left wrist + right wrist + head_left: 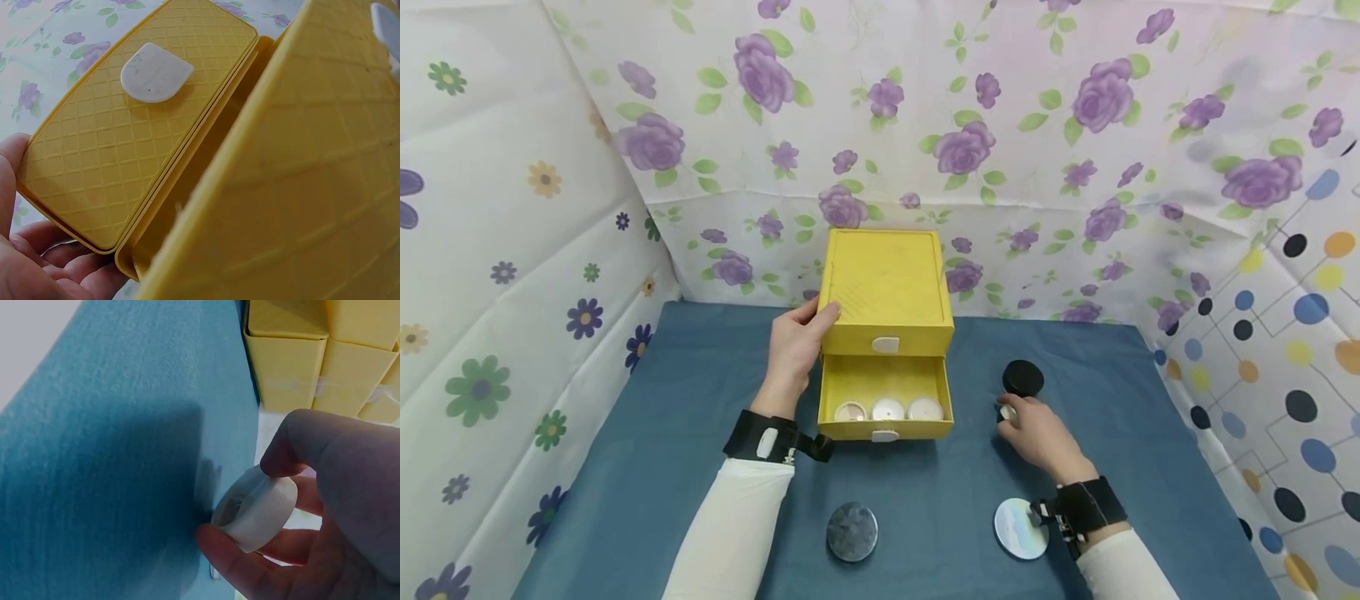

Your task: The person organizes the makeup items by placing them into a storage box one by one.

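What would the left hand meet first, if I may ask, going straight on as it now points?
Probably the yellow drawer box, since the left hand grips its left side; exact depth is unclear.

No readable text, label, brand, number or sign anywhere.

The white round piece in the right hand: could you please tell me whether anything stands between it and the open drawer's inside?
Yes: the yellow drawer's right side wall. Between that wall and the white round piece, only blue cloth shows in the head view.
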Motion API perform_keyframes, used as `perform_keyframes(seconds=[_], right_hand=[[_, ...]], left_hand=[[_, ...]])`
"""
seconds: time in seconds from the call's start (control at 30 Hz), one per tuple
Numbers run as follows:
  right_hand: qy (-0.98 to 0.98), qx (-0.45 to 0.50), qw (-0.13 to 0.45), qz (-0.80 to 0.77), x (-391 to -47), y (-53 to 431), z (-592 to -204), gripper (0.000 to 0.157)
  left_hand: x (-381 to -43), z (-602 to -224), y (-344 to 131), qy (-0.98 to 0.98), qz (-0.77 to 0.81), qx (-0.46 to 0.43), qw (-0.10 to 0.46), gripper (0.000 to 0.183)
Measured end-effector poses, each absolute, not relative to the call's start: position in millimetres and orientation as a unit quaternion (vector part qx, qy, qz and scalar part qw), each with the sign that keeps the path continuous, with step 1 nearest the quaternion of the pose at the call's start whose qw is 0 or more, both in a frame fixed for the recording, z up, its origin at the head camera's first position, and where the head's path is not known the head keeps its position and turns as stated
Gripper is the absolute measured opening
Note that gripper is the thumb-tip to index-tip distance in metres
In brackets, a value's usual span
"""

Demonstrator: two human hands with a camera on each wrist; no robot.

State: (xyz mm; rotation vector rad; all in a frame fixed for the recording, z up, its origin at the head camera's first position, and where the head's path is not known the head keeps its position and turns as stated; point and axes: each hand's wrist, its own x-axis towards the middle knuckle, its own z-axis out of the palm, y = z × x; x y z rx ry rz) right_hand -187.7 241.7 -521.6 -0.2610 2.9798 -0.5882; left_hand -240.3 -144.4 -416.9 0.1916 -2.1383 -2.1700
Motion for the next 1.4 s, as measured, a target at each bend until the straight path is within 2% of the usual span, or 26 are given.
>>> perform_keyframes(seconds=[0.23,0.53,0.77,1.1,1.4], right_hand=[[0.972,-0.108,0.066,-0.2,-190.7,244.1,-517.2,0.04],[0.972,-0.081,0.067,-0.211,-195.1,245.4,-516.4,0.039],[0.975,-0.095,0.029,-0.197,-194.8,242.0,-516.5,0.03],[0.975,-0.122,-0.028,-0.181,-194.4,232.4,-506.1,0.033],[0.968,-0.149,-0.054,-0.197,-188.5,216.1,-483.9,0.03]], left_hand=[[-242.1,-415.9,-145.2,-0.698,-0.711,0.065,0.047,0.063],[-243.3,-416.4,-146.2,-0.7,-0.71,0.065,0.047,0.065],[-242.7,-415.8,-146.1,-0.699,-0.711,0.062,0.049,0.062],[-242.3,-416.8,-145.3,-0.699,-0.711,0.066,0.042,0.064],[-241.2,-418.1,-145.7,-0.697,-0.713,0.067,0.043,0.063]])
